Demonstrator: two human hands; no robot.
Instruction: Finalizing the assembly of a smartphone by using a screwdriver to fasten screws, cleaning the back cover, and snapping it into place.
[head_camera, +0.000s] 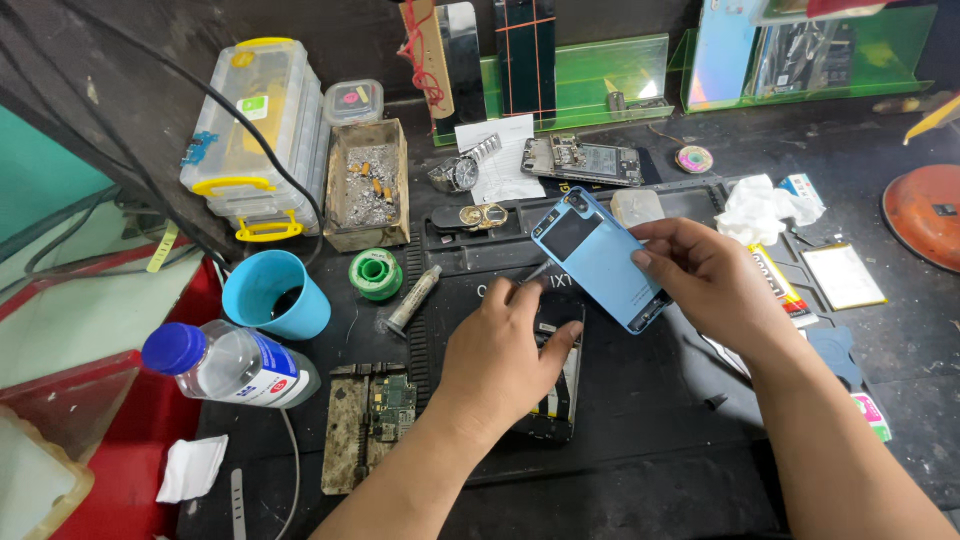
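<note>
Left hand (497, 350) presses on dark phone (556, 380); right hand (705, 275) pinches blue back cover (600, 258).

Even, bright overhead light, soft shadows, glare on the green acrylic shelves (600, 75); edges bow slightly.

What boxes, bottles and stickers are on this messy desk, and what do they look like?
Bottle: front left, lying down, clear with blue cap, white, blue and red label.
Storage box: back left, clear plastic, yellow latches, small green sticker.
Small tub: behind the ash tray, clear, with red and yellow sticker.
White card: right side, flat rectangle, yellow edge.
Paper slip: back middle, white, under a wristwatch.
</note>
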